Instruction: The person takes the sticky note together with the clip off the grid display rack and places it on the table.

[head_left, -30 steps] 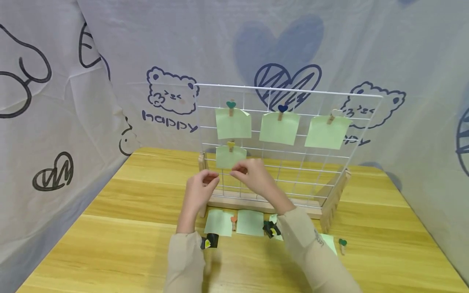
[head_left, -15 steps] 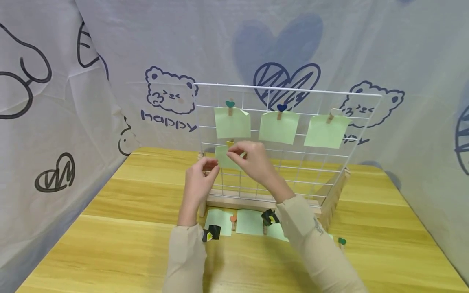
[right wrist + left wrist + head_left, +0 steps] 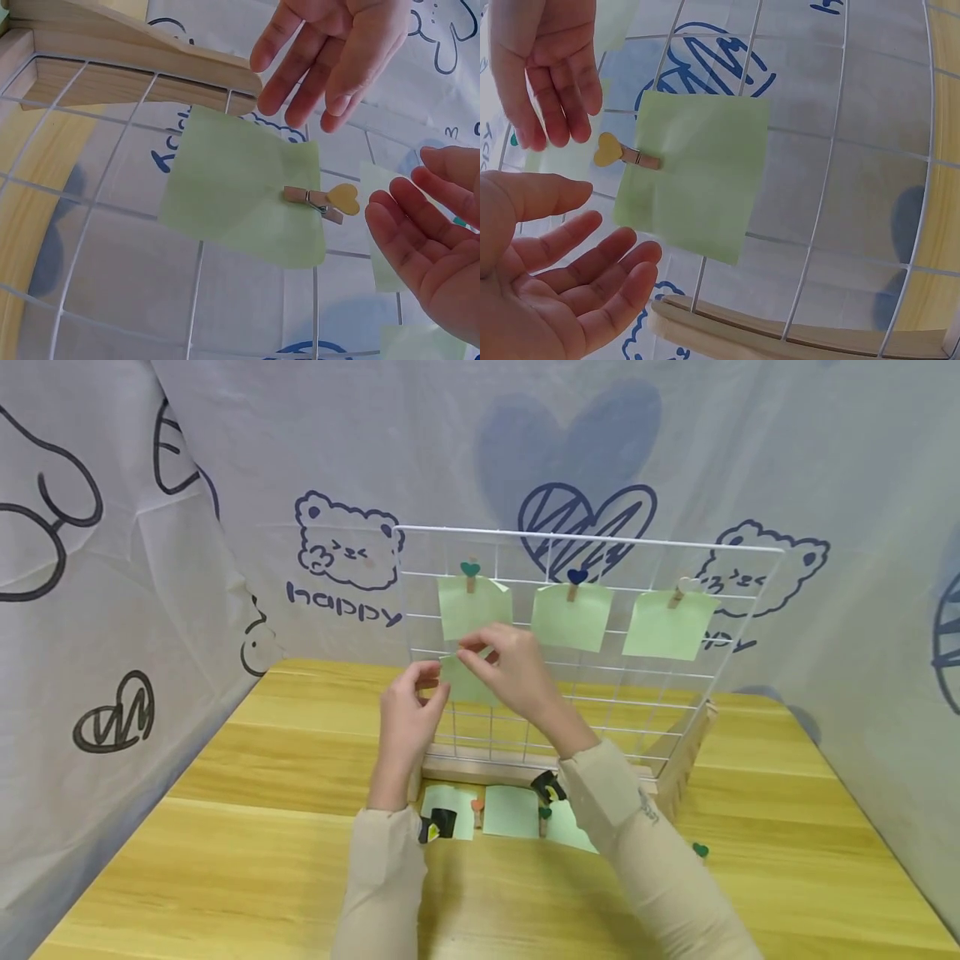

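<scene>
A pale green paper square (image 3: pixel 694 176) hangs on the white wire grid (image 3: pixel 112 169), held by a small wooden clothespin with a yellow heart (image 3: pixel 343 199). My left hand (image 3: pixel 408 706) is beside the paper's left edge, fingers loosely bent and nothing between them. Close to the clothespin, my right hand (image 3: pixel 510 668) hides it in the head view; the right wrist view shows the fingertips apart from the yellow heart (image 3: pixel 609 150). Three more green papers hang along the top row: one under a green heart clothespin (image 3: pixel 470 572), one under a blue heart clothespin (image 3: pixel 577 581), one under a white one (image 3: pixel 682 589).
On the wooden table (image 3: pixel 225 860) before the rack's wooden base (image 3: pixel 480 770) lie several green papers (image 3: pixel 510 812), an orange heart clothespin (image 3: pixel 477 810) and a green one (image 3: pixel 544 818). Another green heart clothespin (image 3: pixel 701 850) lies by the right sleeve. A printed cloth (image 3: pixel 337 435) hangs behind.
Both hands have risen along the grid. The right hand went from below the yellow heart clothespin up to its height, covering it in the head view. The paper and clothespin stay in place.
</scene>
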A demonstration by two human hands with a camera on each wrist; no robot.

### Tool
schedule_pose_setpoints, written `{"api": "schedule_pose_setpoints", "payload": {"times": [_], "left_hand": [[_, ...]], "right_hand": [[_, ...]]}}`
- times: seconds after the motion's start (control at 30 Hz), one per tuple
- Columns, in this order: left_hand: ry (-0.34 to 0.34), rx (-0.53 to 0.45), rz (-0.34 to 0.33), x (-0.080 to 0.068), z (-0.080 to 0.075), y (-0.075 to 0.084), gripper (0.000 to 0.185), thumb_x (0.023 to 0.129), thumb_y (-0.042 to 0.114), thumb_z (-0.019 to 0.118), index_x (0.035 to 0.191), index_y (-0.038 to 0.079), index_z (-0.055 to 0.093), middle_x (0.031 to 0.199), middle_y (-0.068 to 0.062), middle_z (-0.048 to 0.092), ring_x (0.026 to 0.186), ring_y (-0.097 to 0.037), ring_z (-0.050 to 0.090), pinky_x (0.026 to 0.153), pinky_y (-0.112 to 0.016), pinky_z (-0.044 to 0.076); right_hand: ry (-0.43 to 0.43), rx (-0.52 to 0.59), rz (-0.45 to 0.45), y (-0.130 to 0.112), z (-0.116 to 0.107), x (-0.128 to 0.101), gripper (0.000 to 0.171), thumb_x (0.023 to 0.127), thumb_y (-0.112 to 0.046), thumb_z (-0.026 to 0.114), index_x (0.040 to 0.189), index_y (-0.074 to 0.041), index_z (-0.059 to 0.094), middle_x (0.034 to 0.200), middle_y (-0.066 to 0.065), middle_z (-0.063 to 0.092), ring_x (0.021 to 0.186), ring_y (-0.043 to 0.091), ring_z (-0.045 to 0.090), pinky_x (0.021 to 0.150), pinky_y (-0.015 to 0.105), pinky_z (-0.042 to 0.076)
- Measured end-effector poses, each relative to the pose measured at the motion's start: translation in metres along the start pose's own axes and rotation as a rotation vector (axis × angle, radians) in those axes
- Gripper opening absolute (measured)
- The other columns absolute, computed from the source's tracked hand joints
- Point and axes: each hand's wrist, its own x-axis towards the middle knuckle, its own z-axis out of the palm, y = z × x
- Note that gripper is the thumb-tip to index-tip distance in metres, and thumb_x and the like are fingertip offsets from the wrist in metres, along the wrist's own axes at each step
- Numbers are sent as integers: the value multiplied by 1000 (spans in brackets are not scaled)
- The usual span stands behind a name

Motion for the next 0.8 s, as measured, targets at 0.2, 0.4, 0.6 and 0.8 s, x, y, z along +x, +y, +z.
{"api": "schedule_pose_setpoints", "payload": {"times": [0.2, 0.4, 0.6, 0.8], "left_hand": [[7, 4, -6, 3, 2, 2, 28, 83, 2, 58, 110, -5, 55, 106, -19, 57, 97, -27, 54, 78, -35, 47], [0, 15, -30, 7, 4, 4, 29, 82, 1, 59, 110, -4, 55, 108, -18, 55, 101, -28, 52, 80, -34, 47], [-6, 18, -34, 6, 6, 3, 30, 82, 1, 59, 111, -4, 54, 111, -19, 53, 103, -30, 51, 80, -36, 47], [-2, 2, -40, 7, 7, 1, 31, 82, 1, 60, 111, -4, 54, 111, -20, 52, 99, -30, 54, 78, -36, 48]], "right_hand": [[-32, -9, 23, 0, -1, 5, 12, 82, -4, 62, 90, 5, 65, 88, 14, 64, 77, 21, 59, 63, 25, 50], [-57, -29, 63, 0, -2, 9, 12, 83, -5, 61, 90, 4, 66, 89, 13, 64, 78, 20, 59, 64, 23, 49], [-101, -81, 89, 0, -2, 10, 13, 84, -6, 61, 90, 3, 66, 91, 12, 65, 83, 22, 60, 67, 25, 50], [-132, -139, 110, 1, -1, 9, 10, 82, 0, 60, 90, 1, 67, 92, 12, 65, 83, 21, 61, 71, 24, 50]]}}
